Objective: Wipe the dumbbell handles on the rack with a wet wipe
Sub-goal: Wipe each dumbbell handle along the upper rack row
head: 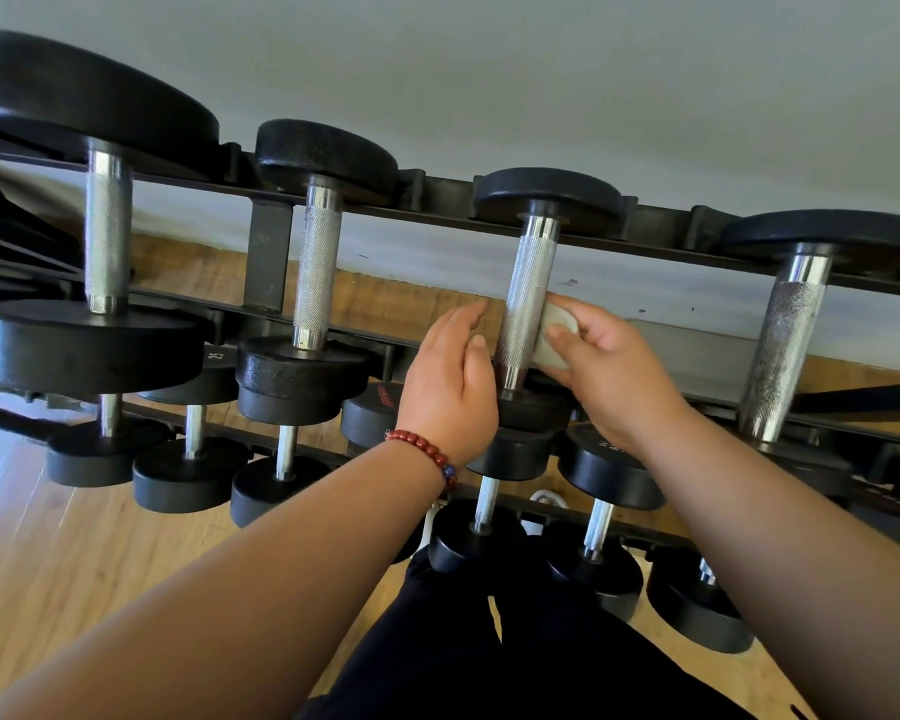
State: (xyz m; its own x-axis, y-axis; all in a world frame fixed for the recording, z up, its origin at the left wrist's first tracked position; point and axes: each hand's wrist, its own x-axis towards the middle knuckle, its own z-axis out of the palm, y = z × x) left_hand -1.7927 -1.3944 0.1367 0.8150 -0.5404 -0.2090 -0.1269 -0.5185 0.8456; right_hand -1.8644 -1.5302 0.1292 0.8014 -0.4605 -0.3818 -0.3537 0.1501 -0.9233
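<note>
Three tiers, seemingly — rack (271,262) on wood floor (74,563), grey wall (541,70).

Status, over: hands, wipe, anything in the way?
Right hand pinches the wet wipe against the third top-row handle. Left hand open beside it, holding nothing. Nothing blocks the handle.

Two bare arms fill the lower part of the frame: the left forearm (230,589) from the lower left corner, the right forearm (801,537) from the lower right. They end in the left hand (450,387) and right hand (614,376) near the centre. Around the left wrist, just left of centre, is a bracelet (427,452) of round, glossy red-brown beads, with one dark blue bead on its lower side. At bottom centre are plain dark trousers (489,641), nearly black, with a thin gap between the legs.
</note>
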